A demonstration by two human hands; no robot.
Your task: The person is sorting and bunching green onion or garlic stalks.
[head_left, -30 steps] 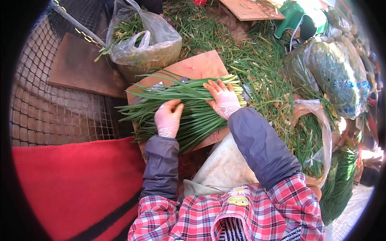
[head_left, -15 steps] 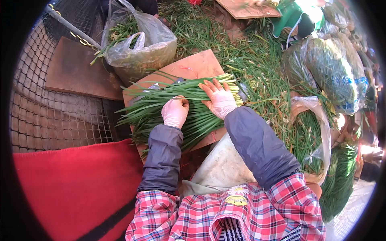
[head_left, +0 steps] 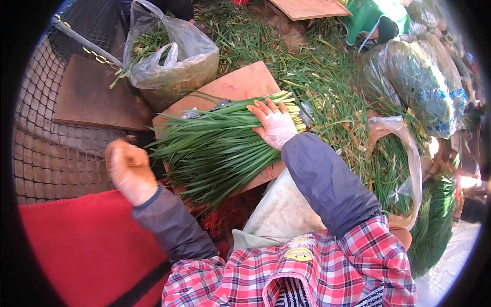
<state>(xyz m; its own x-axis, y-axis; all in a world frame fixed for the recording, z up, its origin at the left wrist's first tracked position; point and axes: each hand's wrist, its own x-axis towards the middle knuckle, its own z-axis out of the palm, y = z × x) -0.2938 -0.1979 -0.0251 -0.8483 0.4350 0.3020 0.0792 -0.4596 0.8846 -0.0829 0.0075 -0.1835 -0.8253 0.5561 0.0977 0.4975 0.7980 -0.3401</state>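
A thick bundle of long green stalks [head_left: 220, 143] lies across a brown board [head_left: 250, 77], its pale cut ends toward the right. My right hand [head_left: 273, 123], in a thin whitish glove with stained fingertips, rests with spread fingers on the bundle near those pale ends. Off the bundle to the left, my left hand [head_left: 132, 171] hangs over the netting and the edge of the red cloth. Its fingers are curled together, and something small and dark shows at their tips, too blurred to make out.
A clear plastic bag [head_left: 179, 69] of greens stands behind the board. Loose stalks [head_left: 317, 82] litter the ground. Filled bags [head_left: 424, 82] and a green stool [head_left: 376, 20] are at the right. A red cloth [head_left: 92, 245] and netting [head_left: 61, 163] lie left. Another person's dark sleeve [head_left: 176, 7] shows at the top.
My left hand has moved off the bundle, out to the left and slightly down. My right hand stays on the stalks near their pale ends.
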